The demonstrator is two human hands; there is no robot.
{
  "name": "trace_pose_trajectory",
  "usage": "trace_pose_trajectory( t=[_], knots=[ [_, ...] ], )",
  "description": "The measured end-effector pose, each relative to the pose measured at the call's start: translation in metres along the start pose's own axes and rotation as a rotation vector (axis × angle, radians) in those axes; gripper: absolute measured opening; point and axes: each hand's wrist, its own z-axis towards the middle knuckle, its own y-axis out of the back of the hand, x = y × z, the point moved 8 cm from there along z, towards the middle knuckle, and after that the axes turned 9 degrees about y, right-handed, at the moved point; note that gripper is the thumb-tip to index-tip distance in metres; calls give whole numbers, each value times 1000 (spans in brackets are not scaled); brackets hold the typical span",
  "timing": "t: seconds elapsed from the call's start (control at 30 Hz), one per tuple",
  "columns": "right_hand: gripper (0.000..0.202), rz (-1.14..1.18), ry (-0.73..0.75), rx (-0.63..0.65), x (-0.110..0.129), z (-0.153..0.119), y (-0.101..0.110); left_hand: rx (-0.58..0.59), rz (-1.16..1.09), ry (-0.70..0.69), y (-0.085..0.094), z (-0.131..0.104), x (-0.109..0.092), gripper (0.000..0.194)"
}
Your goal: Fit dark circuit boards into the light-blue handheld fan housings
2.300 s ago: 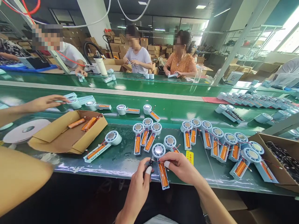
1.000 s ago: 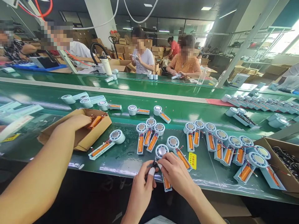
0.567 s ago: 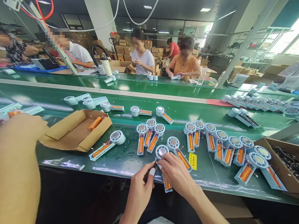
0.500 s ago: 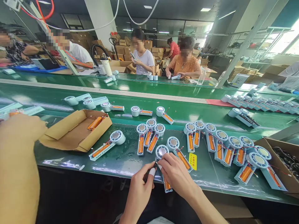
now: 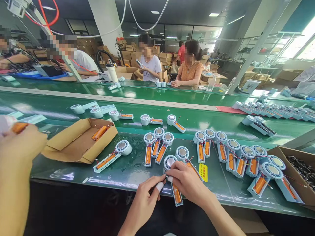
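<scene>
My left hand [image 5: 149, 192] is closed in a pinch, thumb against forefinger, on a small dark part that is mostly hidden. Fingertips of my right hand [image 5: 185, 181] meet it there, also pinched; what they grip is too small to make out. White covers sit on a digit of each hand. Right beneath them, at the table edge, lies a pale blue handheld fan [image 5: 170, 162]. Its open handle shows an orange battery [image 5: 176, 193]. Partly behind my right hand is another such fan [image 5: 182, 152].
Several open fans [image 5: 231, 154] stand to the right, beside a carton of dark parts [image 5: 279, 152]. A cardboard tray [image 5: 86, 157] with orange batteries is at left, near a co-worker's arm [image 5: 17, 170]. Beyond runs a green belt [image 5: 133, 108] carrying more fans.
My hands stay pinched together over the fan, the dark part now less visible. The co-worker's hand at left has shifted, showing an orange battery. A person opposite has turned aside.
</scene>
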Motion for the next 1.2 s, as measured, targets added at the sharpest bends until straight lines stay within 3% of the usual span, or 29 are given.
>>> trace_pose_trajectory(
  t=[0.23, 0.4, 0.47, 0.57, 0.63, 0.73, 0.83, 0.93, 1.07, 1.13, 1.2],
  knots=[
    [26, 248, -75, -90, -13, -1, -2, 71, -33, 28, 1, 5, 7, 36],
    [24, 343, -203, -140, -29, -19, 16, 20, -28, 121, 3, 4, 17, 43],
    [27, 281, -224, -96, -26, -28, 17, 22, -12, 143, 2, 3, 20, 46],
    [40, 249, -188, 44, -11, -36, 3, 56, -9, 156, -3, 3, 22, 49],
    [43, 249, -165, 71, -4, -39, -4, 70, -31, 175, -6, 3, 24, 51],
    [30, 272, -145, -11, -5, -37, -6, 78, -62, 198, -9, 3, 26, 51],
    [24, 352, -162, -174, -15, -32, -1, 68, -30, 196, -11, -1, 25, 50],
    [20, 557, -302, -325, -33, -29, -4, 2, 142, 130, -9, -4, 20, 48],
    [33, 977, -517, -467, -49, -25, -28, -32, 455, -20, -11, 3, 9, 53],
    [34, 1040, -538, -496, -49, -22, -34, -27, 568, -34, -13, 0, 0, 57],
    [32, 1011, -523, -490, -46, -20, -36, -68, 574, -51, -11, -21, -23, 57]
  ],
)
